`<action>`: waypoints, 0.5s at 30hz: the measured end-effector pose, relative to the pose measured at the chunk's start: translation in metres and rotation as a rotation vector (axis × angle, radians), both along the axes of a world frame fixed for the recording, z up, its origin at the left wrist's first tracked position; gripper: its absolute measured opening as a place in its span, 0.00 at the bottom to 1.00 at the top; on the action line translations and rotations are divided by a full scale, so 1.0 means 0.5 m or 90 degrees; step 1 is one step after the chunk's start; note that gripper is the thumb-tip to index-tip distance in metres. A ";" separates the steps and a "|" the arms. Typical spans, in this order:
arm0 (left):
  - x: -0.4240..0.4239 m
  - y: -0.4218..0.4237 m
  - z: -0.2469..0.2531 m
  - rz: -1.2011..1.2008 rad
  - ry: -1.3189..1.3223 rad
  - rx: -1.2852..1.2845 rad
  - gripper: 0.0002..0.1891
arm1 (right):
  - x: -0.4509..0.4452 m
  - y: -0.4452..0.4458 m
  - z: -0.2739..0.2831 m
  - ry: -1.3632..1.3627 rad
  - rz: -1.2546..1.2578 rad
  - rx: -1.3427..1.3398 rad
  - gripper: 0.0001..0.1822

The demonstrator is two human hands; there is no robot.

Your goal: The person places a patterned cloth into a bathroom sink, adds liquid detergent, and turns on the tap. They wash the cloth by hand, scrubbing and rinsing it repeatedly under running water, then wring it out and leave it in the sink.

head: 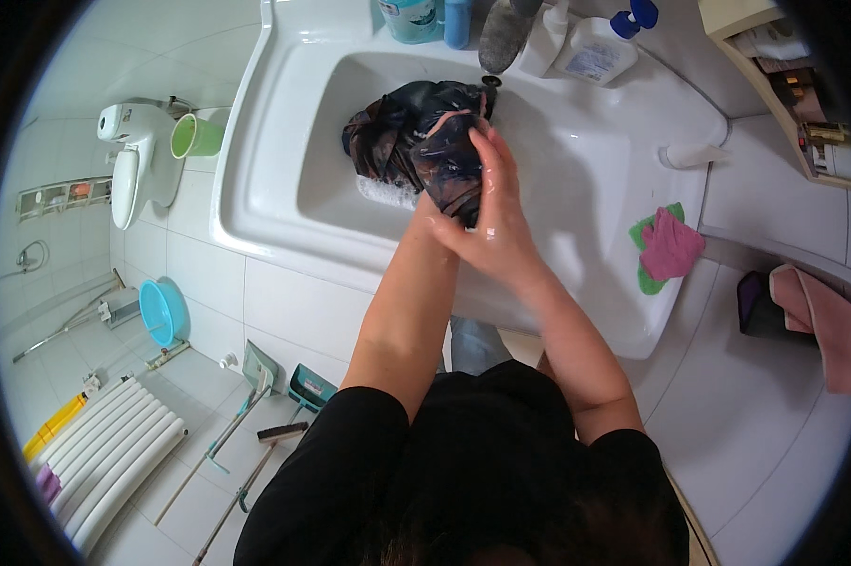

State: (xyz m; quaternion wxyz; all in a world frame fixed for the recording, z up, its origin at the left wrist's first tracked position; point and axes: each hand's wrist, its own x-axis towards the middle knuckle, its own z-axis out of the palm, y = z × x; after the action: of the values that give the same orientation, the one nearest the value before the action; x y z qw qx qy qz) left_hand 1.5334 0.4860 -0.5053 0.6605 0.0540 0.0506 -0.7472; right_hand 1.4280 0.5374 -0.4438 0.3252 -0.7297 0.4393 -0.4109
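A wet dark garment [411, 134] with brownish patches and a pinkish edge lies bunched in the basin of a white sink [255, 212]. Part of it is lifted and draped over my left hand [431, 206]; only the wrist side shows, and the fingers are hidden by the cloth. My right hand [499, 212] wraps the lifted cloth from the right, with its thumb by my left wrist. Its skin is wet. White suds [386, 192] sit in the basin against the garment's near side.
Along the sink's back stand a blue-capped pump bottle [598, 49], a white bottle [544, 42], a grey brush-like object [503, 35] and a blue container [407, 18]. Pink and green cloths [669, 244] lie on the right rim, near a white tube [690, 156].
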 end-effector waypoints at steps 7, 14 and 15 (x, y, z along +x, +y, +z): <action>0.032 -0.002 0.083 0.152 -0.103 0.422 0.11 | 0.099 -0.136 0.016 -0.011 -0.216 0.218 0.14; 0.077 0.053 0.030 0.191 -0.612 0.265 0.14 | 0.133 -0.077 -0.021 0.068 -0.141 0.155 0.12; 0.074 0.057 0.023 0.141 -0.250 0.384 0.15 | 0.134 -0.087 -0.031 0.089 -0.195 0.135 0.10</action>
State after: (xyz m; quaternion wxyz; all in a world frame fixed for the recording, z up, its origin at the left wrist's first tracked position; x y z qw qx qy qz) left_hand 1.5706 0.5145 -0.4938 0.6889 0.3826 0.1465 -0.5979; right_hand 1.4948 0.4940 -0.4591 0.3027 -0.6426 0.6075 -0.3554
